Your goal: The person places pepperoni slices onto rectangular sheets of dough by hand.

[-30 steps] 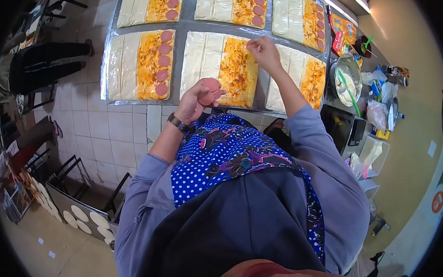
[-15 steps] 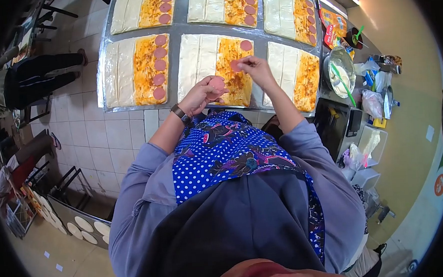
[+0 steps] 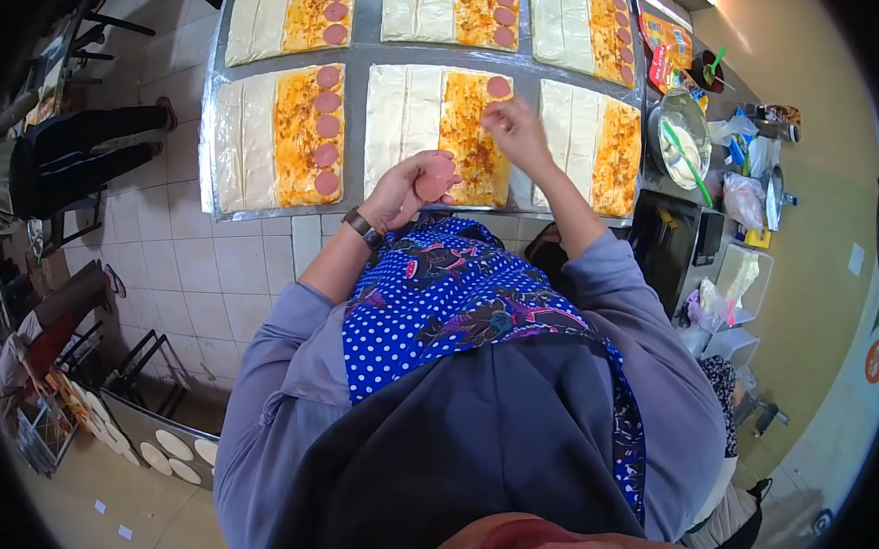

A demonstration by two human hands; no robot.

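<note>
My left hand [image 3: 402, 192] is closed around a small stack of round pink sausage slices [image 3: 436, 180], over the lower edge of the middle dough sheet [image 3: 392, 118]. Pinched fingers of my right hand [image 3: 520, 139] are over the orange sauce strip [image 3: 463, 124] on that sheet's right side, just below a single sausage slice [image 3: 499, 86] at its top corner. Motion blurs these fingers, and they mostly hide the slice they brought there. To the left, a dough sheet [image 3: 245, 136] carries a full column of slices; the one to the right [image 3: 566, 129] has sauce only.
Several more topped sheets lie along the back of the metal table [image 3: 355, 80]. To the right stand a steel bowl [image 3: 684, 142] with white cream and a green spatula, and an orange packet [image 3: 664, 39]. Other people [image 3: 75, 149] are at the far left.
My right hand has carried a sausage slice rightward, from the middle of the sauce strip to its right edge below the first slice. The left hand has turned its stack slightly. The view shifted a little.
</note>
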